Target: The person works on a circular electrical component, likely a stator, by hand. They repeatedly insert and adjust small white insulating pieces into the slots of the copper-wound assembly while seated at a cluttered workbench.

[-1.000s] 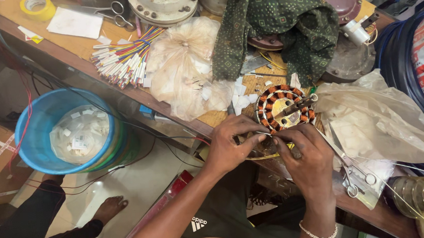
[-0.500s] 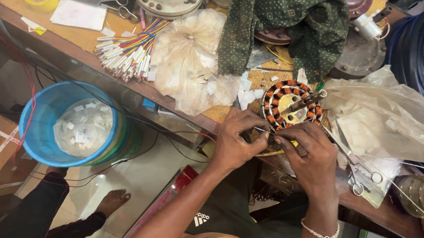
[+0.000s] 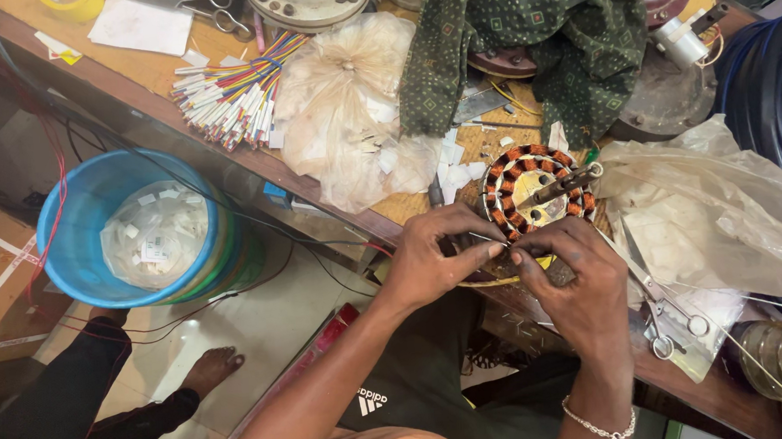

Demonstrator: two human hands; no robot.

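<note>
Seen from above, the left hand (image 3: 430,258) and right hand (image 3: 574,280) are meeting fingertip to fingertip, both pinching a thin wire (image 3: 487,237) at the near edge of a round copper-wound motor stator (image 3: 540,191). The stator is lying flat on the wooden table (image 3: 170,74), between a crumpled plastic bag (image 3: 347,112) and a clear plastic sheet (image 3: 721,215), with a blue bucket (image 3: 89,231) sitting below on the floor.

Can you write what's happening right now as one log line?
left hand: pinching thin wire | right hand: pinching wire too | motor stator: on bench, by hands | blue bucket: on floor
</note>
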